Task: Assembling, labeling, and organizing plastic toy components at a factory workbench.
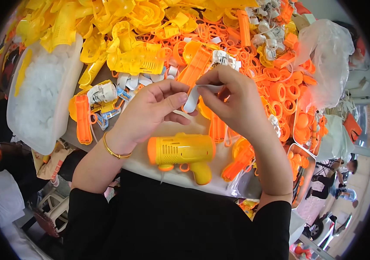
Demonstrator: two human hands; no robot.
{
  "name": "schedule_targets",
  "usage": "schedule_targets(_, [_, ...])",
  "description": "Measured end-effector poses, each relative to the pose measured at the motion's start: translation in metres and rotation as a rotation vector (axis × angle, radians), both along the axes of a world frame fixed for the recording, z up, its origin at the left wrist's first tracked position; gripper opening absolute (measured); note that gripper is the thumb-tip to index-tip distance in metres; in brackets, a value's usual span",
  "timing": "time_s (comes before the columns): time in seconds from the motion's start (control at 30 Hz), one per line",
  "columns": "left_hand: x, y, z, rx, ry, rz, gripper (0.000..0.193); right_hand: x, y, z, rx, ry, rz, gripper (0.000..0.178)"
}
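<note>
Over the middle of the table, my left hand (157, 106) and my right hand (232, 95) meet at a curled white strip (191, 102). My right thumb and forefinger pinch its upper end. At its lower part, my left thumb and fingers close around the strip. Right behind the fingers lies a long orange casing (198, 65) with a white motor unit (227, 60) beside it; whether my left fingers touch the casing is unclear. Closer to me, a yellow and orange toy bubble gun (185, 150) rests on its side.
Yellow shell halves (139, 58) heap up at the back. Orange rings (276, 93) pile on the right, near a clear plastic bag (326, 56). A white tub (42, 95) of translucent pieces stands left. Part-built toy guns (239, 160) lie either side. People are at far right.
</note>
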State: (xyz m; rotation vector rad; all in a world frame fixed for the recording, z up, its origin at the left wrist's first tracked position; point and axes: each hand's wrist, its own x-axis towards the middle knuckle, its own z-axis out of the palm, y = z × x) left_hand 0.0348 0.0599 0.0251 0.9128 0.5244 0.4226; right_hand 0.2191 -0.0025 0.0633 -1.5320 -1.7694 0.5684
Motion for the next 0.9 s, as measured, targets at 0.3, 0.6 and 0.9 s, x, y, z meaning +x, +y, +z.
schedule_targets(0.3, [-0.001,-0.011,0.006,0.065,0.046,-0.003,0.022,-0.010,-0.021,-0.007,0.098,-0.033,-0.078,0.009])
schedule_targets(0.6, [-0.013,-0.017,-0.002,0.263,0.294,-0.012,0.019,-0.020,-0.031,-0.035,0.099,0.039,-0.029,0.013])
schedule_targets(0.9, [-0.020,-0.017,-0.015,0.548,0.369,0.035,0.021,-0.020,-0.023,-0.039,-0.050,0.134,-0.123,0.011])
